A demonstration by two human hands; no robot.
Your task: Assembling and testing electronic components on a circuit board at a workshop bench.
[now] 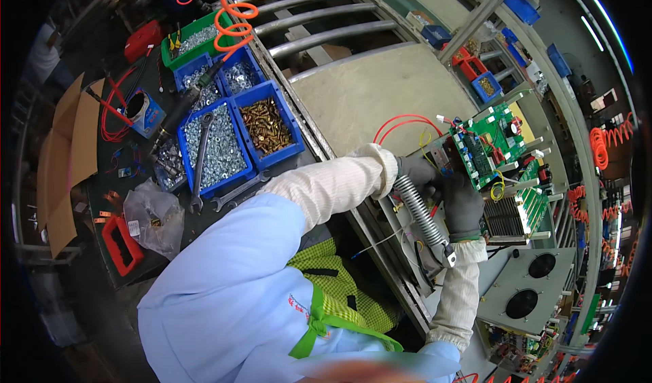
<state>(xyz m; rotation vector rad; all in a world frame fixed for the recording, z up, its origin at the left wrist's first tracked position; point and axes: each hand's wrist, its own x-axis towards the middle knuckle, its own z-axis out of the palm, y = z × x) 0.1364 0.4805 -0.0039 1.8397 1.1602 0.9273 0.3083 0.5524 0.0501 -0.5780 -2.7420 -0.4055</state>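
Both my hands wear dark grey gloves and meet beside a green circuit board point(487, 145) on an open metal unit. My left hand point(419, 170) reaches in from the left, its fingers bent and partly hidden at the board's near side. Close against it, my right hand point(463, 210) is curled, fingertips turned inward; whatever is between the fingers is too hidden to make out. A large silver coil, like a spring point(420, 208), lies slanted in front of both hands. Red wires point(407, 119) arch up behind my left hand. A black finned heat sink point(504, 216) stands right of my right hand.
Blue bins hold brass-coloured screws point(266, 126) and silver hardware point(227, 149); a wrench point(202, 155) lies across one. An orange coiled hose point(234, 16) hangs above a power driver point(193, 91). Metal rollers point(329, 40) run behind a pale board point(380, 91). A panel with two fans point(536, 288) sits right.
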